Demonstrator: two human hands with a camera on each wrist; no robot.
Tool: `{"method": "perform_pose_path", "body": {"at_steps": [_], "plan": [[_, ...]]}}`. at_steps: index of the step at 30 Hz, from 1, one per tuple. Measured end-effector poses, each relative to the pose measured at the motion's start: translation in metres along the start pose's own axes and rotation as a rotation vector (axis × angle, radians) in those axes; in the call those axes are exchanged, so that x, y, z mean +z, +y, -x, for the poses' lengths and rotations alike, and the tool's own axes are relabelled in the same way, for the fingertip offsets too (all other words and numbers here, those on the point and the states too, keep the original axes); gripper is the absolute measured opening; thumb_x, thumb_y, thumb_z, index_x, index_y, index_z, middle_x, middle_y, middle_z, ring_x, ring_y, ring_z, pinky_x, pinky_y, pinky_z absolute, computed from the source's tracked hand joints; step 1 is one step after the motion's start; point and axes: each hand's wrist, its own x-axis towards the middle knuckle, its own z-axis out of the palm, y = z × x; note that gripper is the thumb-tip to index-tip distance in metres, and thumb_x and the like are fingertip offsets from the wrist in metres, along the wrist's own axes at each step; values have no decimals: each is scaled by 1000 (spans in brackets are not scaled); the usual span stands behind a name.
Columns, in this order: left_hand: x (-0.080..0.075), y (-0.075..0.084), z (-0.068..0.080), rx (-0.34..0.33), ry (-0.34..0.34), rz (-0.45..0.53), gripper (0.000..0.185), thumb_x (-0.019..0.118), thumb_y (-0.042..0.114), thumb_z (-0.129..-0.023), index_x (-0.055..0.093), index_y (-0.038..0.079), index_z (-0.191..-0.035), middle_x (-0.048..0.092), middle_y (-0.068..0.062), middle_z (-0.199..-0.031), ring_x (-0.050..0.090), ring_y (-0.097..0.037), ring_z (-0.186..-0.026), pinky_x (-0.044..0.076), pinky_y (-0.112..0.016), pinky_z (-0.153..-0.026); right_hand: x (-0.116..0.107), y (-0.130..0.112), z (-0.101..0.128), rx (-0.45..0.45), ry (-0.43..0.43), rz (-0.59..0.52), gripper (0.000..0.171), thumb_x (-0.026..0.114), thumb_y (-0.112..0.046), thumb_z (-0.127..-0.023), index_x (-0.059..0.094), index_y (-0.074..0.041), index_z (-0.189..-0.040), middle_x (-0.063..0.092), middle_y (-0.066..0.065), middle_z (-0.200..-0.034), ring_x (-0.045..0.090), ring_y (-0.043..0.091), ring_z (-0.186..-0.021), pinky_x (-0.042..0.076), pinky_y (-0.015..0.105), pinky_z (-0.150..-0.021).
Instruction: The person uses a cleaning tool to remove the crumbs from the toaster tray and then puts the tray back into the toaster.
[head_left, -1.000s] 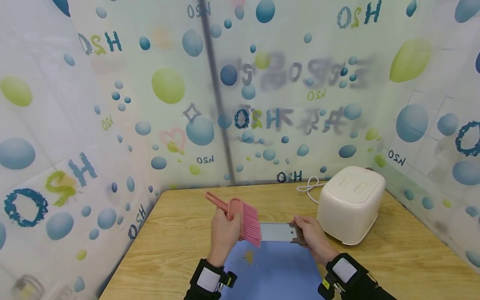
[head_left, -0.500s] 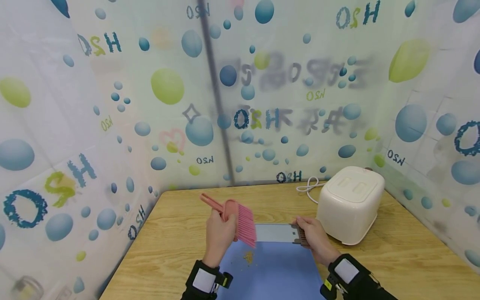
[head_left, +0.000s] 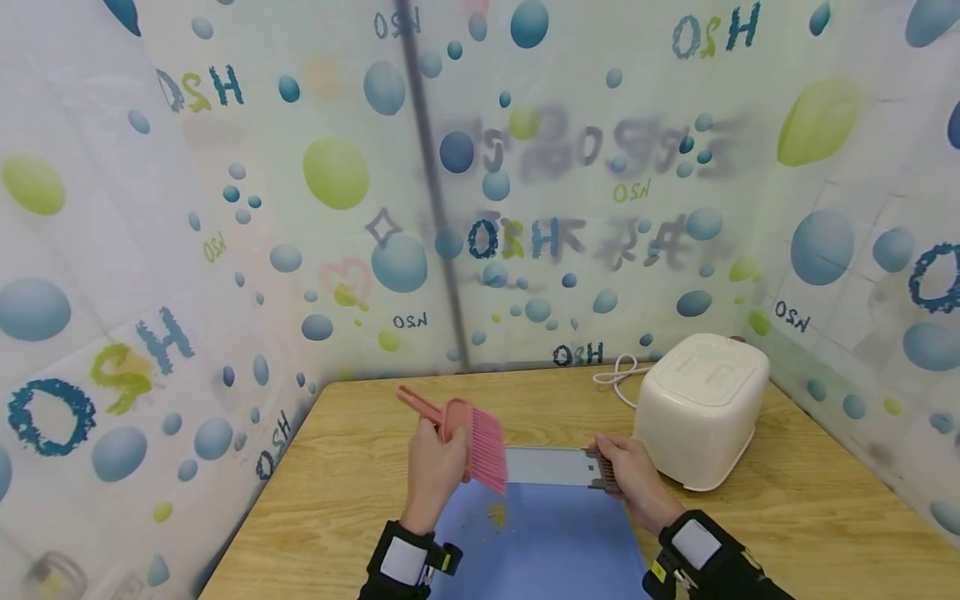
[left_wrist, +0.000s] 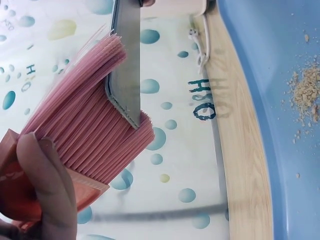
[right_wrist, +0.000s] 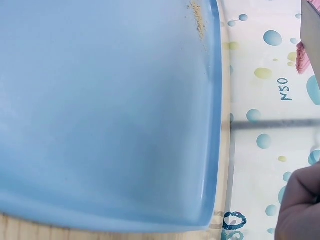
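A: Head view: left hand (head_left: 437,467) is gripping a pink brush (head_left: 487,450), fingers clamped round its base. Right hand (head_left: 633,477) is pinching the brown end of a grey plate (head_left: 551,467). White toaster (head_left: 701,408) standing alongside.

B: Blue tray (head_left: 562,542)?

A: Lying lower, nearer the person, holding crumbs (head_left: 497,515).

B: Left wrist?

A: Bristles (left_wrist: 90,135) are straddling the plate's free end, touching. Brushing it off looks like the step in hand.

B: Right wrist?

A: Fingers are curling at frame edge; cannot tell their hold here.

B: Next move?

A: Probably calling for stroking outward off that end, plate staying steady, tray catching loose bits.
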Motion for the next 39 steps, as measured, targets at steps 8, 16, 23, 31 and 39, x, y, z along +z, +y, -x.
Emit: {"method": "perform_pose_path", "body": {"at_steps": [8,16,23,31,39], "plan": [[-6,-6,-2,9,1,-6,20,56,3,-92,53,-2,-110,60,-9,-68,56,-18,-41,48,-30,-37,-2,2,-1,10,1,0,39,39,-29,-111,62,3,-116,59,4,-83,55,16,-65,39,25,-51],[-12,-6,-2,12,18,-5,18,56,3,-92,54,-2,-108,60,-10,-67,57,-19,-42,48,-30,-37,-2,2,0,7,-5,-13,39,40,-28,-111,63,3,-115,60,3,-81,56,14,-62,37,24,-49],[-18,-8,0,9,34,-5,16,57,2,-90,54,-2,-106,59,-9,-66,56,-17,-41,48,-30,-37,-7,3,-1,6,-10,-4,39,40,-28,-111,64,3,-114,61,2,-82,58,14,-65,40,24,-51],[-22,-8,-1,32,41,-17,15,56,3,-93,54,-2,-108,63,-11,-70,57,-19,-41,47,-29,-36,-13,0,-2,0,-16,-38,38,39,-26,-111,62,4,-114,62,2,-87,60,14,-73,50,27,-59],[-19,-1,-5,42,73,-15,12,56,2,-91,55,-2,-102,59,-10,-65,55,-17,-41,46,-29,-37,-11,0,-2,-37,1,-12,39,40,-25,-111,62,7,-114,62,2,-87,61,15,-75,52,28,-61]]}}
